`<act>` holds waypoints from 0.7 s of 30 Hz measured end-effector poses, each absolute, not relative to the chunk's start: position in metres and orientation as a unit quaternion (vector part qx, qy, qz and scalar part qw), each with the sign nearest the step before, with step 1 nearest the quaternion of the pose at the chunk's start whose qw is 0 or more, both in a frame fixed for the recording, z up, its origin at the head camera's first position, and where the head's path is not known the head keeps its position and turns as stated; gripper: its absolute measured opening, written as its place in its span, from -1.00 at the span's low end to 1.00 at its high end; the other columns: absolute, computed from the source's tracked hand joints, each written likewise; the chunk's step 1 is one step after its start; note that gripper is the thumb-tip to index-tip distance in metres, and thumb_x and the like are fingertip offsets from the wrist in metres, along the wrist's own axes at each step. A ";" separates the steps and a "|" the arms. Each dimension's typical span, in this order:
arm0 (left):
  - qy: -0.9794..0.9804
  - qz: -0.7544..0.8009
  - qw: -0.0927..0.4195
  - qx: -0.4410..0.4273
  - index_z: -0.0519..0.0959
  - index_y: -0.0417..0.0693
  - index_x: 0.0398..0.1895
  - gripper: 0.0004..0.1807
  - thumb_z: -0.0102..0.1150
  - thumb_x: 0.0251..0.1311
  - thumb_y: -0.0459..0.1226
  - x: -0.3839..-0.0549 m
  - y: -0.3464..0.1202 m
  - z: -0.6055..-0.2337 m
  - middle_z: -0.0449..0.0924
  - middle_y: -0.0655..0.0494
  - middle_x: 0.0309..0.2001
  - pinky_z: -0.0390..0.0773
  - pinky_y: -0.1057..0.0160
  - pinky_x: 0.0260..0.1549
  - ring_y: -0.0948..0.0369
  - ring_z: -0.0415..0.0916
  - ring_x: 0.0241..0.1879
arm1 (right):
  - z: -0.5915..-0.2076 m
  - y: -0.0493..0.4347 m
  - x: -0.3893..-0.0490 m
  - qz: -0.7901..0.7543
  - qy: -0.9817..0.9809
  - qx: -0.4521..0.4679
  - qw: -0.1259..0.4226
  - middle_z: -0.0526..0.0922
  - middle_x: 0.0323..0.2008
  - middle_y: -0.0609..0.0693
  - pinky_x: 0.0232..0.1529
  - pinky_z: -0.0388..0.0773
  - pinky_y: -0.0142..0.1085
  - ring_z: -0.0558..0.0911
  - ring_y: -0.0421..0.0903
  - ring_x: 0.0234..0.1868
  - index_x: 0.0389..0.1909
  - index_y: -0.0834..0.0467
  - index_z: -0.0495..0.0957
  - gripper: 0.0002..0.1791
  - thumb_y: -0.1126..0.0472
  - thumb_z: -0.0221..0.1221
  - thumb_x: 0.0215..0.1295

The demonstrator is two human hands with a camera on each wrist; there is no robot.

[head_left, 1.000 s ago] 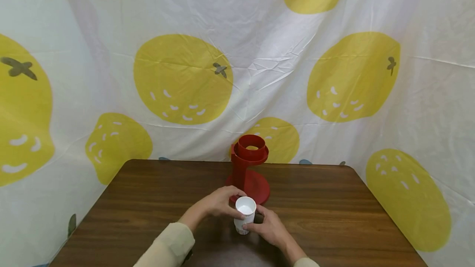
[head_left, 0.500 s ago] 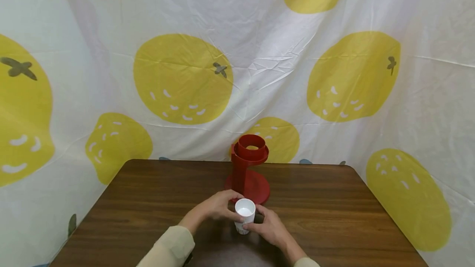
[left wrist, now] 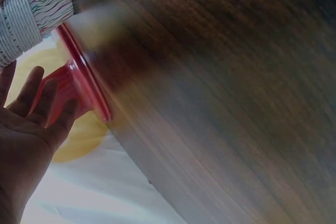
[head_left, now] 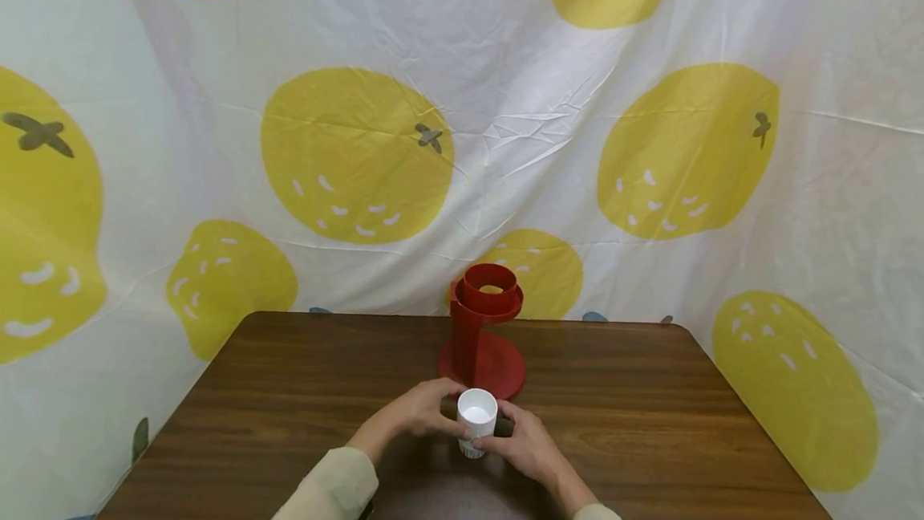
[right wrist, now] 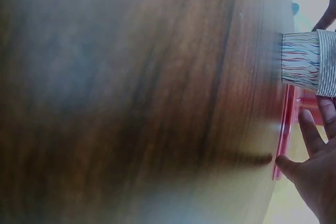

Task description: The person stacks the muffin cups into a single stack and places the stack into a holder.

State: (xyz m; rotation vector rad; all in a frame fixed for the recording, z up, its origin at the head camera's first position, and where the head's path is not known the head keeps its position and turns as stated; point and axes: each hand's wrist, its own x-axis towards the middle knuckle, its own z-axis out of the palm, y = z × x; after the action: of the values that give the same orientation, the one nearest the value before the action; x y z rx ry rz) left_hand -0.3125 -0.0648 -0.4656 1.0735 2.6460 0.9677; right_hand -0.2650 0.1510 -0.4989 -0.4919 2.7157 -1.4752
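A short stack of nested white paper cups stands upright near the middle of the wooden table. Ringed rims show at the stack's upper part, and wavy coloured lines mark the lowest cup. From the left, my left hand holds the stack between thumb and index finger, near the rim. On the other side my right hand grips it lower down, thumb across the front. In the wrist views the remaining fingers of both hands are spread away from the cups.
Just behind the cups stands a red plastic stand with a round base and a ring-shaped holder on top. The wooden table reaches back to a white curtain printed with yellow lemons.
My left hand has slid slightly down and left along the stack, and the top rim sits a little lower. My right hand and the red stand keep their places.
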 end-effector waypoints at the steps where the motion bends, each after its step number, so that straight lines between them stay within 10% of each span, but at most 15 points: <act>1: 0.876 0.321 0.063 0.354 0.50 0.08 -0.01 -0.37 0.35 -0.19 0.12 -0.312 -0.065 -0.466 0.48 0.31 -0.06 0.38 0.20 0.00 0.30 0.39 -0.02 | -0.499 0.151 -0.265 -0.470 0.869 -0.157 0.006 0.55 -0.04 -0.08 0.08 0.26 0.08 0.43 -0.02 0.07 0.08 0.06 0.44 -0.29 -0.14 0.34 -0.13; 21: 0.880 0.316 0.051 0.352 0.49 0.00 0.03 -0.33 0.36 -0.18 0.08 -0.309 -0.065 -0.476 0.48 0.17 0.01 0.36 0.16 0.05 0.21 0.39 0.04 | -0.499 0.154 -0.264 -0.460 0.870 -0.176 -0.011 0.54 0.02 -0.01 0.10 0.27 0.06 0.42 0.01 0.11 0.10 0.14 0.44 -0.29 -0.15 0.30 -0.05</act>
State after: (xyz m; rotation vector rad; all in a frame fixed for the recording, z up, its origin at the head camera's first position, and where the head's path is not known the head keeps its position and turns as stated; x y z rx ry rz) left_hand -0.3095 -0.0653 -0.4757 1.0712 2.6782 0.9609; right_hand -0.2635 0.1540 -0.4992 -0.5569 2.7529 -1.4540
